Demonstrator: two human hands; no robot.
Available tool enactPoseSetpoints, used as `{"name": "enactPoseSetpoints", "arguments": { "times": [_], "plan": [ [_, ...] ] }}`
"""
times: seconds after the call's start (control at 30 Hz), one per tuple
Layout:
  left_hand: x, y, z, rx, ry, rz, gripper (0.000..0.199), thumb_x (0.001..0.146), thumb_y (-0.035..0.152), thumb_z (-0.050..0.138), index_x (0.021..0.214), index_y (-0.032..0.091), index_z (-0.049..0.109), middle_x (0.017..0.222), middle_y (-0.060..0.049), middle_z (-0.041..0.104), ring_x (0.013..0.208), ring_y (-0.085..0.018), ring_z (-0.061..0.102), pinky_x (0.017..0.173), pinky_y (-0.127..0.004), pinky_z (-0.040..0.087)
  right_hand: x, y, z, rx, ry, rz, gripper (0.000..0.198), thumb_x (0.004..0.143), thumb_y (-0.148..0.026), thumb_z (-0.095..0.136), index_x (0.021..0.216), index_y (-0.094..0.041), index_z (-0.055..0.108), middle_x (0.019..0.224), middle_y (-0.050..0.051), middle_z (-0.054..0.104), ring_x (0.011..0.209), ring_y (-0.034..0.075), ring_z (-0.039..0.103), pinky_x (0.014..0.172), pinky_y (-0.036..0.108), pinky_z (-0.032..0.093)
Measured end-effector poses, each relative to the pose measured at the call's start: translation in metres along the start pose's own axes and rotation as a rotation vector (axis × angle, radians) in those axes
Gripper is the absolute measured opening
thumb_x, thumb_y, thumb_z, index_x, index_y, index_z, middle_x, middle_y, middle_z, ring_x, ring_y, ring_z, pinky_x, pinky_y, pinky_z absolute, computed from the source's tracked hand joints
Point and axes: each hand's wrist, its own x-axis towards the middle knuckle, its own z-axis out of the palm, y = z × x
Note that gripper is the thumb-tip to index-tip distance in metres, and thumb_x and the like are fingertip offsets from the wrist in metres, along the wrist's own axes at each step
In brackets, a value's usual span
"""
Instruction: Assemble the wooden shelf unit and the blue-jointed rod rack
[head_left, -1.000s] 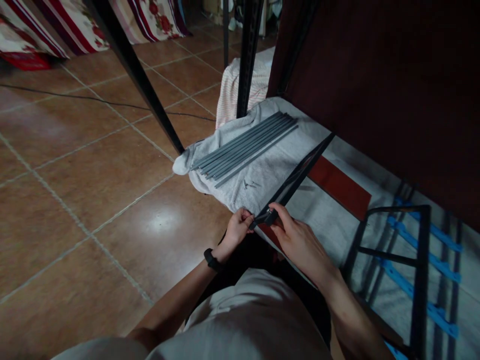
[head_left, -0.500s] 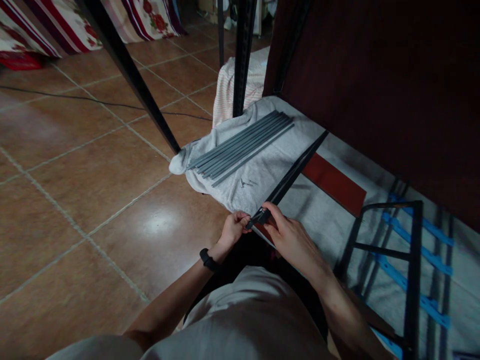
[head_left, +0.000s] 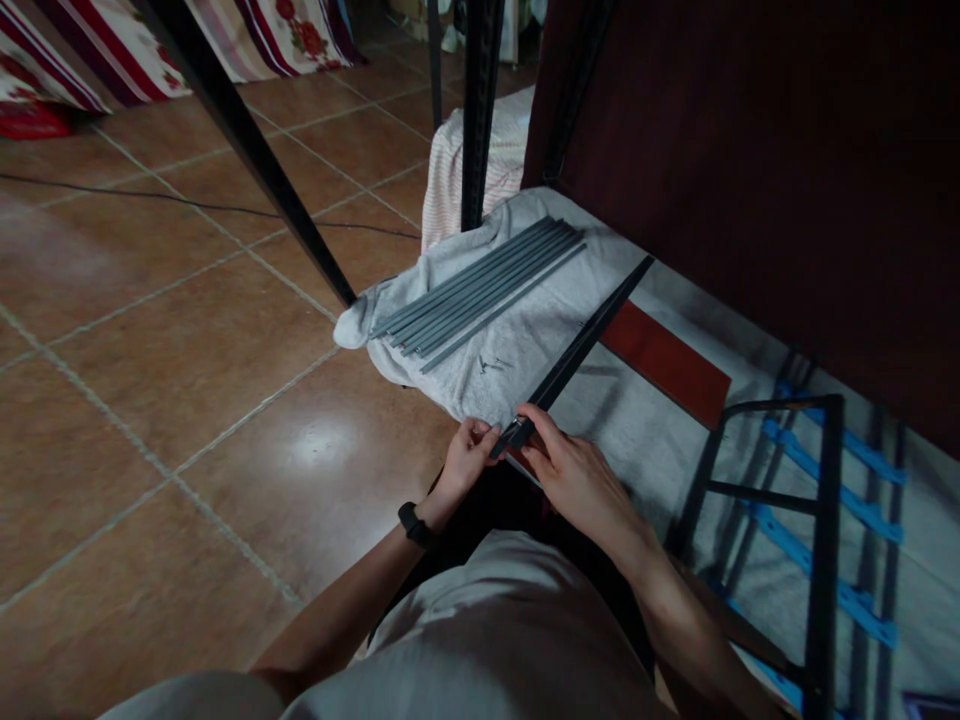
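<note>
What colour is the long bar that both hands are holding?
The long bar is black or very dark; it shows in the head view.

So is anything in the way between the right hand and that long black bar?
Nothing I can see. The right hand has its fingers on the black bar, near the end by the left hand. The gray rods lie apart.

Dimly lit brown tiled floor, striped floral cloth beyond.
</note>
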Motion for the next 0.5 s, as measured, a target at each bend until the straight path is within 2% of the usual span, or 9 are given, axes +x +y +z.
{"name": "enactPoseSetpoints", "arguments": {
  "times": [0.17,0.37,0.5],
  "plan": [
    [0.0049,-0.004,-0.0025,0.047,0.038,-0.007,0.039,0.071,0.051,0.079,0.076,0.017,0.06,0.063,0.0,0.063,0.053,-0.013,0.06,0.052,-0.024,0.047,-0.0001,-0.0009,-0.0008,-0.025,-0.015,0.013,0.048,0.102,-0.025,0.041,0.15,-0.024,0.041,0.113,0.006,0.076,0.1,0.023,0.073,0.081,0.03,0.051],
    [-0.0013,0.003,-0.0052,0.022,-0.021,-0.02,0.036,0.071,0.046,0.08,0.082,0.016,0.064,0.074,-0.003,0.069,0.064,-0.014,0.066,0.059,-0.025,0.053,0.0004,-0.0022,-0.001,-0.014,-0.019,0.009,0.049,0.102,-0.023,0.041,0.151,-0.024,0.041,0.113,0.006,0.076,0.101,0.022,0.073,0.081,0.029,0.051],
    [0.002,0.0009,-0.0018,-0.002,0.017,-0.045,0.041,0.068,0.05,0.081,0.078,0.016,0.061,0.068,-0.001,0.065,0.055,-0.013,0.063,0.053,-0.023,0.05,0.0008,-0.0008,0.0003,-0.039,-0.019,0.006,0.049,0.102,-0.024,0.041,0.152,-0.024,0.04,0.115,0.007,0.075,0.102,0.022,0.073,0.083,0.029,0.052]
  ]
}}
